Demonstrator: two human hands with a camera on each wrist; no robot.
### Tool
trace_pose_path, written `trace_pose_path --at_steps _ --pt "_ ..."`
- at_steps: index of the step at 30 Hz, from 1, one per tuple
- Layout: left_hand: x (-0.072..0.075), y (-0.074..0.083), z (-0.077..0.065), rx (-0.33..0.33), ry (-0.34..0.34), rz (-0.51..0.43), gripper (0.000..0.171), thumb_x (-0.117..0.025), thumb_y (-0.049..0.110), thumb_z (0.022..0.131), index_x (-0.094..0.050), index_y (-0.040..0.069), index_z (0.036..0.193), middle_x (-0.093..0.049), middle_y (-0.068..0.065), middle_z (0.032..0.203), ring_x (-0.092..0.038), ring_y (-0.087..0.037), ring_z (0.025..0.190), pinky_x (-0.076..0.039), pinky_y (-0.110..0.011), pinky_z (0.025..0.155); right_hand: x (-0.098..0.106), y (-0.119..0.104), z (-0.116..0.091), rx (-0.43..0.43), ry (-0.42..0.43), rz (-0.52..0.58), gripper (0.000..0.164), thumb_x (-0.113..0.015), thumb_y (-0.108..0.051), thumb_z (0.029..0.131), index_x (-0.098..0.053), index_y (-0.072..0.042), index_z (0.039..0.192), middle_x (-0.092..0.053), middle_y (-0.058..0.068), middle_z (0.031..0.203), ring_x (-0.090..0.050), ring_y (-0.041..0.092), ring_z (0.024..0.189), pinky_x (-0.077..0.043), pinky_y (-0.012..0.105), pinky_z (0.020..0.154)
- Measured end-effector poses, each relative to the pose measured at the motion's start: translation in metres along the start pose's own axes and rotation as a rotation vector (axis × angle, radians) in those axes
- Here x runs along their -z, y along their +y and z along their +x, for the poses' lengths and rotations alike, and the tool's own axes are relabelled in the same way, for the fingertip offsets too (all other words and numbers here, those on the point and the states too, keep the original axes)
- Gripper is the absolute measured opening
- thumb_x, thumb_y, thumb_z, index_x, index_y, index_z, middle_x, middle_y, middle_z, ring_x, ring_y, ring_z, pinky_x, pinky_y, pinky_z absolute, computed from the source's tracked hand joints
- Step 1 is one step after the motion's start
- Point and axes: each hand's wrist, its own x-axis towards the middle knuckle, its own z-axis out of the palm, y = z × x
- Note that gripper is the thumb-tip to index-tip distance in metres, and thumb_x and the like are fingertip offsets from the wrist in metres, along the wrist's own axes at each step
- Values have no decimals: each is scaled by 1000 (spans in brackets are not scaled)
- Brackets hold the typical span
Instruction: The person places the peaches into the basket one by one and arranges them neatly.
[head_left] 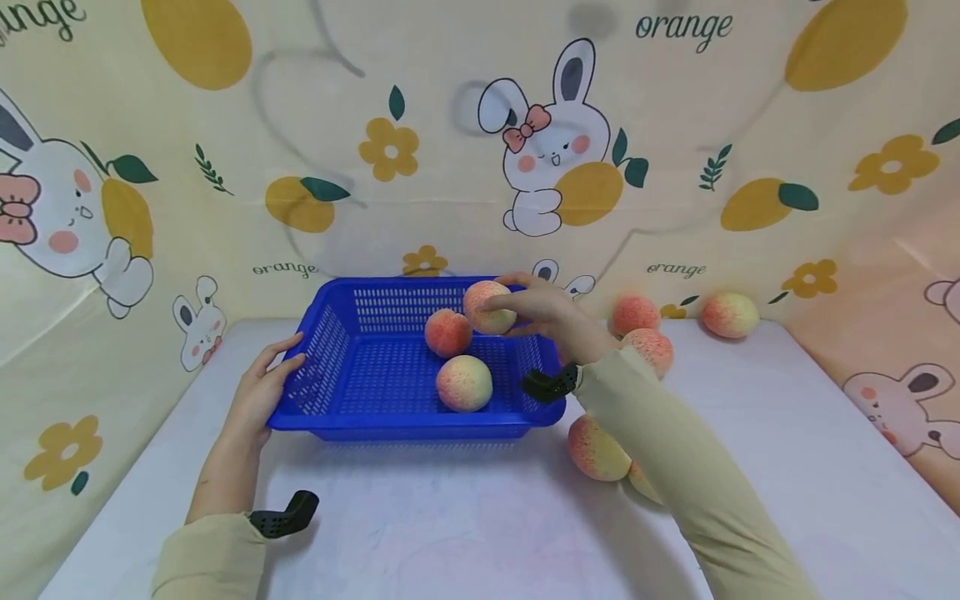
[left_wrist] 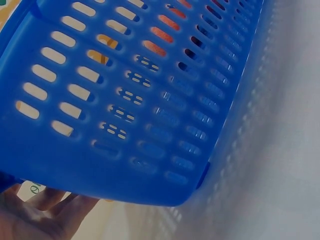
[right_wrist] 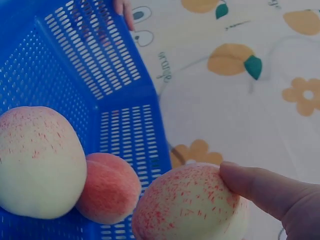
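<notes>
A blue plastic basket with slotted walls stands on the table, tilted slightly toward me. At its left end my left hand grips the rim, and the left wrist view shows fingers at the edge of the slotted wall. My right hand holds a pale peach flecked with red, over the back right part of the basket. In the right wrist view the thumb presses on that peach. Inside the basket lie a red peach and a larger pale yellow peach.
Right of the basket, several more peaches lie on the white table: one nearer me, partly behind my right sleeve, and one at the back right. A printed cloth backdrop rises behind the table.
</notes>
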Motion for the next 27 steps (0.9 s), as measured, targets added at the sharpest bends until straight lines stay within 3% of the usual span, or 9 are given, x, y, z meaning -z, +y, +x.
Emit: trace_pose_path --at_steps 5,12,16,20,27 --pt "-1 1 0 3 7 16 50 -44 41 99 -35 34 148 -24 -16 157 -39 -36 129 -41 -48 102 -7 3 9 -43 -34 27 70 -68 -14 87 -32 -8 147 -40 20 143 -50 37 121 -44 51 100" --pt "-4 1 1 10 1 -3 51 -45 41 99 -34 33 149 -20 -15 158 -36 -39 133 -36 -55 106 -13 7 16 -86 -5 -4 69 -68 -10 86 -33 -7 146 -37 21 145 -46 41 127 -45 52 99" --pt "-2 -1 2 -5 9 18 50 -44 40 100 -35 33 148 -25 -15 157 -41 -36 128 -50 -42 92 -15 9 18 -110 4 -58 69 -67 -10 86 -33 -7 146 -36 20 145 -46 40 126 -46 51 97" --pt "-1 -2 3 -16 5 19 50 -45 39 100 -35 33 148 -26 -15 156 -43 -32 124 -47 -25 75 -16 11 20 -129 1 -105 68 -68 -11 87 -34 -9 146 -36 19 145 -48 39 124 -47 50 97" --pt "0 -2 3 -7 2 9 50 -45 40 100 -35 34 148 -24 -14 157 -42 -32 124 -47 -22 73 -17 15 23 -124 -19 -153 67 -67 -12 87 -34 -7 145 -36 21 145 -48 40 124 -47 51 97"
